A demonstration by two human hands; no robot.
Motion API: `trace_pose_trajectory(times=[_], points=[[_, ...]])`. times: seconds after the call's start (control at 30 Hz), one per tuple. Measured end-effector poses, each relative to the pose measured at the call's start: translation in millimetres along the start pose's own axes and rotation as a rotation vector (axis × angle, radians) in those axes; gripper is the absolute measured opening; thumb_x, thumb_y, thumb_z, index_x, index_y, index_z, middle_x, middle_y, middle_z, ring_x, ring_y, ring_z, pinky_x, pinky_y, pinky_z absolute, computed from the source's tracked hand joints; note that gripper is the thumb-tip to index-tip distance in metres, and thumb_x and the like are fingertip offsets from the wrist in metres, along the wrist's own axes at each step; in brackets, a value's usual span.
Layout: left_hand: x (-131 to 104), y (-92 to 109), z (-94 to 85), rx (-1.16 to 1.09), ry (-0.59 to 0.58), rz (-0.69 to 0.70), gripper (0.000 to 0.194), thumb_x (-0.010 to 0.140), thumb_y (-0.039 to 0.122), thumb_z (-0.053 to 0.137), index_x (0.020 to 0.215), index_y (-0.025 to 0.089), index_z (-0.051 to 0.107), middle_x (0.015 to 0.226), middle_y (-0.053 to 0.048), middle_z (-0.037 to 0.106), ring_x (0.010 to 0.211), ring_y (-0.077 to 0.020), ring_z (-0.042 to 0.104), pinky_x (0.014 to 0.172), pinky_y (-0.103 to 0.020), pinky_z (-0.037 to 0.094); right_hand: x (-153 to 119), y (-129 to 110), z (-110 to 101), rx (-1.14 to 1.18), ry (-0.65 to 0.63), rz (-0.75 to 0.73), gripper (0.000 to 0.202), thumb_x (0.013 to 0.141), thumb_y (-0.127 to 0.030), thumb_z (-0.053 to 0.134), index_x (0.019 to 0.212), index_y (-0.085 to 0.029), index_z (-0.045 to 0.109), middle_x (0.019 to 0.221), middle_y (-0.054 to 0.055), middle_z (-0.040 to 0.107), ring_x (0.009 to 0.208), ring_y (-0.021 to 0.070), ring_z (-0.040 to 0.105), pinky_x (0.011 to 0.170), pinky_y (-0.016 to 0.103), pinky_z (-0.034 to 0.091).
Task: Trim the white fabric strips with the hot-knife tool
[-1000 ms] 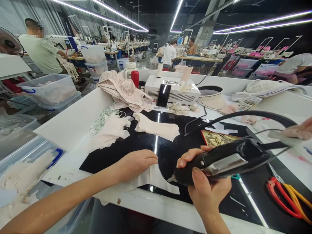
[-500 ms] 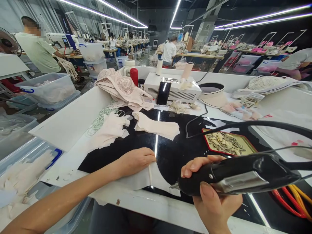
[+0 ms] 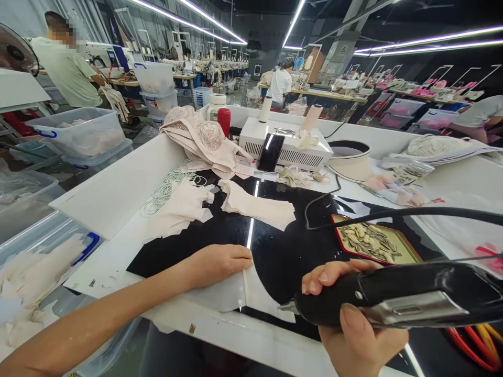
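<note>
My left hand (image 3: 222, 264) lies on a pale fabric piece (image 3: 220, 294) at the front of the table, its fingers closed together on the upper edge. A narrow cream strip runs down the piece to the right of my fingertips. My right hand (image 3: 353, 319) grips black corded electric scissors (image 3: 396, 294), thumb below and fingers over the top. Their short metal tip points left and is at the right corner of the fabric. Behind my left hand lie a stack of cut beige pieces (image 3: 259, 205) and a loose heap of pale fabric (image 3: 178, 207).
A red-rimmed tray of seeds (image 3: 408, 251) sits right of centre, with a black cable (image 3: 393, 213) arching over it. Beige bras (image 3: 196, 141), a phone (image 3: 271, 152) and a white vented box (image 3: 288, 141) stand at the back. Plastic bins (image 3: 86, 133) line the left.
The electric scissors and my right hand sit slightly further right and lower in view, the tip still by the fabric corner. My left hand keeps its hold. The whole view has shifted a little.
</note>
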State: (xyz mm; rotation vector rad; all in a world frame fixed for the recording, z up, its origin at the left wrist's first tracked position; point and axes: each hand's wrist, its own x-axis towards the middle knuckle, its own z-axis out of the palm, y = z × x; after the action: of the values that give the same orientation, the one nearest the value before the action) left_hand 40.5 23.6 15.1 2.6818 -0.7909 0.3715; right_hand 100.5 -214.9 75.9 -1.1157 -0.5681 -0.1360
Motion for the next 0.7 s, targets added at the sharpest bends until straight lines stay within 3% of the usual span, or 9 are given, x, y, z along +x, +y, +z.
trace_pose_trajectory(times=[0.27,0.47,0.7], points=[[-1.1,2.9,3.5,0.01,0.028,0.026,0.028,0.101,0.001,0.049,0.121,0.014,0.063,0.126,-0.008,0.071,0.124,-0.0178,0.066,0.101,-0.027,0.059,30.2,14.8,31.9,0.06,0.125,-0.022,0.036,0.079,-0.03,0.08,0.11,-0.026,0.063,0.076,-0.003,0.064,0.061,0.0153,0.059,0.054,0.03,0.054],[-0.5,5.1,5.0,0.004,0.052,-0.016,0.023,0.101,0.004,0.051,0.116,0.017,0.065,0.12,-0.005,0.07,0.115,-0.0145,0.068,0.091,-0.021,0.06,43.0,38.1,47.5,0.081,0.101,-0.006,0.036,0.079,-0.03,0.079,0.11,-0.026,0.062,0.076,-0.004,0.064,0.06,0.0146,0.061,0.056,0.031,0.054],[-1.6,4.0,8.4,-0.027,0.091,-0.016,0.028,0.102,0.004,0.05,0.121,0.018,0.064,0.122,-0.007,0.07,0.115,-0.0155,0.069,0.093,-0.022,0.059,43.6,44.0,50.8,0.103,0.084,-0.003,0.034,0.081,-0.029,0.079,0.11,-0.026,0.062,0.076,-0.004,0.064,0.06,0.014,0.061,0.056,0.03,0.054]])
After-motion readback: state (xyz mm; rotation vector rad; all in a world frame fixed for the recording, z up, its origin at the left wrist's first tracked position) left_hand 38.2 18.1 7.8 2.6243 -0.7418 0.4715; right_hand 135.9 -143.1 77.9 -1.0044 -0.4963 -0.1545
